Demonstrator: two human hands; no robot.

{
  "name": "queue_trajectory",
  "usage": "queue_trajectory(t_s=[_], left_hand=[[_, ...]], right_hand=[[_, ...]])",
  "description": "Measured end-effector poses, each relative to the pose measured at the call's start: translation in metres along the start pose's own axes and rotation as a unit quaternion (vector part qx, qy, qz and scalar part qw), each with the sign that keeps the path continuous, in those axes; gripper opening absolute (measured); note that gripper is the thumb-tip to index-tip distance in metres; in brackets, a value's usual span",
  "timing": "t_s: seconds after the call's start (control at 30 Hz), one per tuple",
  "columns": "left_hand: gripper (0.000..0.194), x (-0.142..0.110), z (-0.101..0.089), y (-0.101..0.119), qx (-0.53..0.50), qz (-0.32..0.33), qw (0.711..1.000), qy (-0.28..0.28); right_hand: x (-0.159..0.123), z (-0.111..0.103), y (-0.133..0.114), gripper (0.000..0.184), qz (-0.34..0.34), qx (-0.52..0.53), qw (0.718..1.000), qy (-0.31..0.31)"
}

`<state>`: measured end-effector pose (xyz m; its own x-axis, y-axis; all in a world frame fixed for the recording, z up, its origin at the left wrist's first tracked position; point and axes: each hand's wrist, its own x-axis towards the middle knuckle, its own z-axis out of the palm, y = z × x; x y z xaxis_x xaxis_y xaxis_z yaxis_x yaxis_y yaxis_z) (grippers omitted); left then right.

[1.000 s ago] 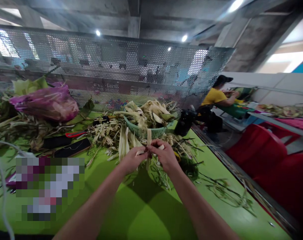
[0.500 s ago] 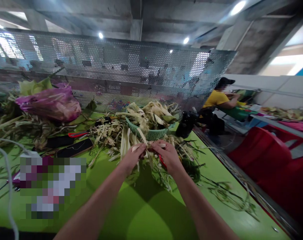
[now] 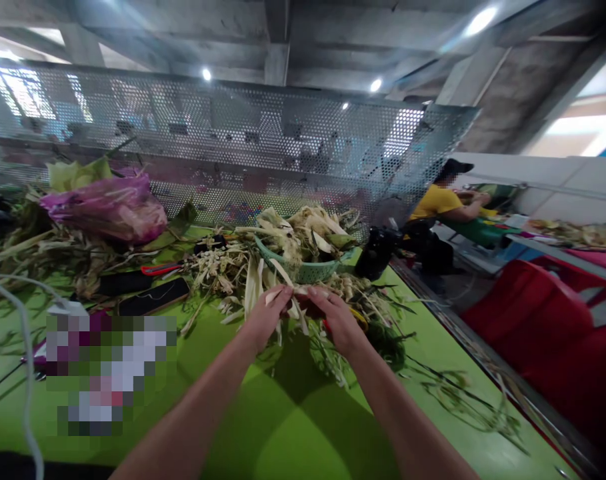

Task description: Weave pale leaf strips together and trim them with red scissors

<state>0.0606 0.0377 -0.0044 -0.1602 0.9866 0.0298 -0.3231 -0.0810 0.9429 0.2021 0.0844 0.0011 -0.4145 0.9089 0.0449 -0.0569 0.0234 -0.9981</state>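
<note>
Above the middle of the green table, my left hand (image 3: 267, 315) and my right hand (image 3: 339, 319) are close together. Both pinch a pale dried husk strip (image 3: 297, 311), with loose ends hanging below the fingers and one end (image 3: 281, 271) sticking up toward the basket. The exact grip is partly hidden by the fingers. Just beyond the hands, a green plastic basket (image 3: 315, 272) is heaped with dried husks (image 3: 319, 225). Long pale husks (image 3: 253, 287) lie against its left side. Scissors-like red and yellow handles (image 3: 359, 319) show partly behind my right hand.
A purple plastic bag (image 3: 110, 208), a phone (image 3: 154, 297) and a red-handled tool (image 3: 160, 269) lie left. A white cable (image 3: 27, 360) crosses the left edge. Right are a black object (image 3: 374, 255), dark green strands (image 3: 390, 347), red chairs (image 3: 525, 300) and a seated person in yellow (image 3: 437, 202).
My right hand's fingers have shifted and stretched further along the strip, while the left keeps its pinch. The whole view has moved slightly.
</note>
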Motion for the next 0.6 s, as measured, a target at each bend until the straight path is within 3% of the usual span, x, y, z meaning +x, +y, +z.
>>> queue_trajectory(t_s=[0.13,0.3,0.43,0.6], left_hand=[[0.034,0.004,-0.002,-0.003,-0.032,-0.001,0.999,0.019],[0.035,0.004,-0.002,-0.003,0.010,0.002,1.000,-0.005],[0.034,0.008,-0.005,-0.009,0.044,0.038,0.998,0.032],[0.030,0.012,-0.013,-0.005,0.090,0.043,0.994,0.044]], right_hand=[[-0.004,0.010,-0.001,0.034,0.032,0.015,0.997,-0.069],[-0.002,0.012,0.000,0.031,-0.007,-0.005,0.999,-0.044],[0.003,0.010,0.006,0.031,-0.050,-0.101,0.993,-0.033],[0.000,0.011,0.006,0.027,-0.111,-0.265,0.958,-0.020]])
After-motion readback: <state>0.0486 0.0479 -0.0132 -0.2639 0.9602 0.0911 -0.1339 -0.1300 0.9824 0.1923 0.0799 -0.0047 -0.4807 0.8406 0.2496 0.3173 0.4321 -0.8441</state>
